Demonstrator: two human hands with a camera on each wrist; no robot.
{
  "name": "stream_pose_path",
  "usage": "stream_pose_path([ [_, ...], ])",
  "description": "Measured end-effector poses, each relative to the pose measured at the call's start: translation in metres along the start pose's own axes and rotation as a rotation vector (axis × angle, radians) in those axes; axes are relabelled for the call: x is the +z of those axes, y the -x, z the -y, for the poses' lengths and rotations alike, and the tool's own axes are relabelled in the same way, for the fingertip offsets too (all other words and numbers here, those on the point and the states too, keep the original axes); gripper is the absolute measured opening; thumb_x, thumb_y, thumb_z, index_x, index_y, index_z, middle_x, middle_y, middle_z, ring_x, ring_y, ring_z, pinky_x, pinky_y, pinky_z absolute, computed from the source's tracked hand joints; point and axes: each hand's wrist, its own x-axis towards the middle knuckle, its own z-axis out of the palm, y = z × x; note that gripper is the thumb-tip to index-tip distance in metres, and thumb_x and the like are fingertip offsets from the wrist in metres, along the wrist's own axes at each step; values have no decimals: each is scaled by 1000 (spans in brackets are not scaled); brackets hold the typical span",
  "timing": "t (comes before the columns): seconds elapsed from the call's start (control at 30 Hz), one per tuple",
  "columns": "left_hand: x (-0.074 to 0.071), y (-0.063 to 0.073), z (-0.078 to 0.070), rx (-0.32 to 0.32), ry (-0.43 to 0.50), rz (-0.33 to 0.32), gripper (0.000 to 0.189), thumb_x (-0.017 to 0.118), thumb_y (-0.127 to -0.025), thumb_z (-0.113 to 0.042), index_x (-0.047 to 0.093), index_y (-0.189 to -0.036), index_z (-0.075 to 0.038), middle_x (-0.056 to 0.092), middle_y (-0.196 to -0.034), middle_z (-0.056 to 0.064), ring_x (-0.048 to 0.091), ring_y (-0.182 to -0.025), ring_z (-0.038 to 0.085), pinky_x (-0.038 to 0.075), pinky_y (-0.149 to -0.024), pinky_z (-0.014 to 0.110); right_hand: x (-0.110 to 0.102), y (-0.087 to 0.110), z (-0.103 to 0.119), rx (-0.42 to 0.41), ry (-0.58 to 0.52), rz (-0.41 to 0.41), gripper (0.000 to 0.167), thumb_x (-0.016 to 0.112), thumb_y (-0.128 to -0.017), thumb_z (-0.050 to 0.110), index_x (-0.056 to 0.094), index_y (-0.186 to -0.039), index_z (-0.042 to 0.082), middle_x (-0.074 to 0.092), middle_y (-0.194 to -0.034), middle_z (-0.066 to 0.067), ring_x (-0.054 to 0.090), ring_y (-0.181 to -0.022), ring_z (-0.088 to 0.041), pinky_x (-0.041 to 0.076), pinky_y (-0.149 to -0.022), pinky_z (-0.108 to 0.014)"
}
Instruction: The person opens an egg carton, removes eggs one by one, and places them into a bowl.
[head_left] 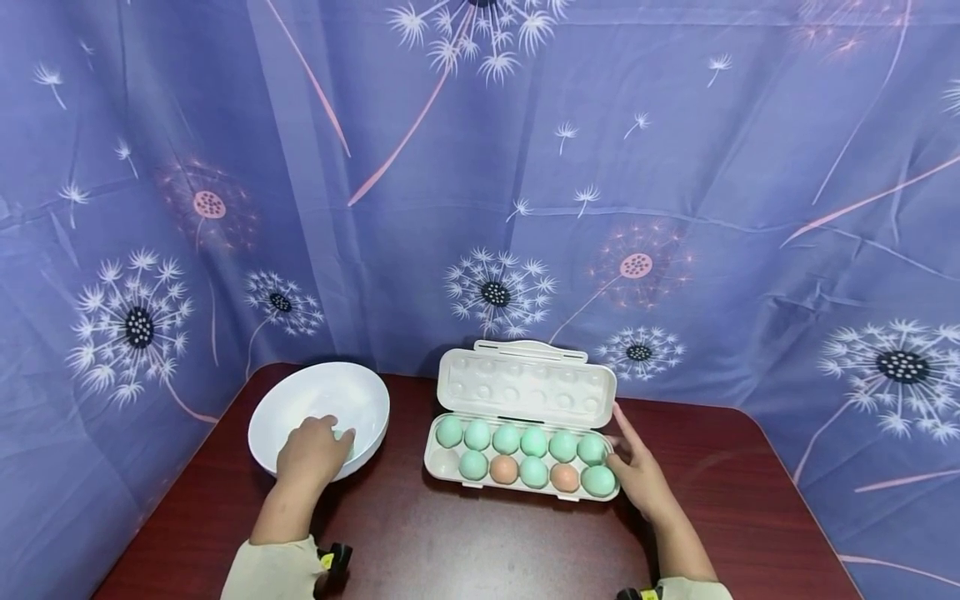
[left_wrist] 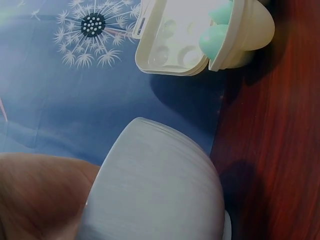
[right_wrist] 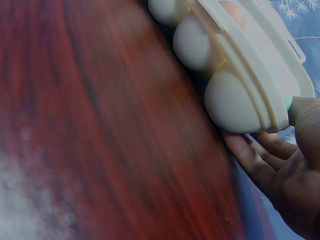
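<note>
My left hand (head_left: 313, 450) is down inside a white bowl (head_left: 273, 404) at the left of the table, its fingers and thumb around a pale green egg (head_left: 340, 436) that is mostly hidden. In the left wrist view, the bowl's outer wall (left_wrist: 160, 185) covers the fingers. My right hand (head_left: 639, 475) grips the right end of a cream egg carton (head_left: 480, 490), thumb at the top edge and fingers against the end and underside. Its lid (head_left: 525, 387) stands raised at the back. Several green eggs (head_left: 534, 472) and two brown eggs (head_left: 504, 469) fill its cups; the front left cup is bare.
Both bowl and carton stand on a dark red wooden table (head_left: 450, 550), with a gap between them. A blue curtain (head_left: 525, 167) with dandelion prints hangs right behind the table and along its sides.
</note>
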Motion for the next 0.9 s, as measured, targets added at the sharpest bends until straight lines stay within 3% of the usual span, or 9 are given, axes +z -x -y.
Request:
stream_pose_path([
  [0.23,0,4,-8,69,69,-141,46,63,-94,-26,65,-124,8,60,-125,35,59,-111,55,50,-91,65,-1,1,2,-6,-14,4,87,52,-93,-12,17,-163,24,66,-124,-30,62,-99,-3,52,-79,-18],
  [0.5,-2,9,-28,170,123,-272,37,65,-93,-22,69,-118,5,64,-120,30,61,-111,50,50,-93,59,-4,1,5,-19,4,-1,86,53,-93,-11,17,-163,22,65,-122,-31,61,-99,-3,51,-78,-18],
  [0.9,8,21,-58,326,173,-351,31,72,-89,-19,72,-115,-2,67,-112,20,60,-108,41,50,-91,53,0,0,2,25,30,-2,86,53,-93,-10,18,-163,27,66,-122,-28,61,-97,-1,51,-78,-19],
])
